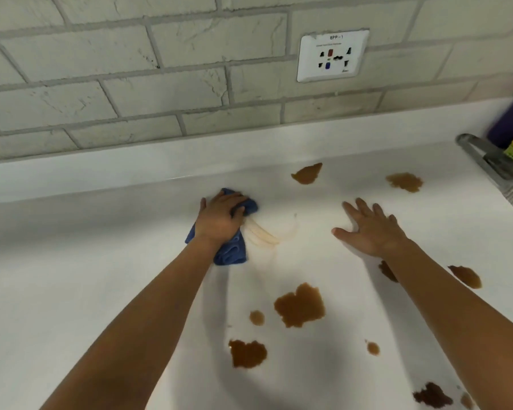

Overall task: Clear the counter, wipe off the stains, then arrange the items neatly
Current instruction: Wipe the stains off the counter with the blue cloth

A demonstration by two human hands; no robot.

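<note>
Head view.

Counter (71,276): white, being bounded at the back by a raised lip under a brick wall (101,84); open room is being left across its whole left part.

Cloth (230,250): blue, bunched, being pressed onto the counter near the back lip by the left hand (221,220), whose fingers are being curled over its far end.

Smear (264,233): pale streaks, being shown just right of the cloth.

Right hand (370,232): being laid flat on the counter, fingers spread and straight, nothing being held.

Stains (299,304): brown patches, being spread between and around the forearms, two near the back lip, others toward the near edge and lower right; one is being partly hidden by the right forearm.

Socket (332,56): white plate, being carried on the wall above the stains.

Rack (498,167): metal, being cut off by the right frame edge, with blurred items inside.
</note>
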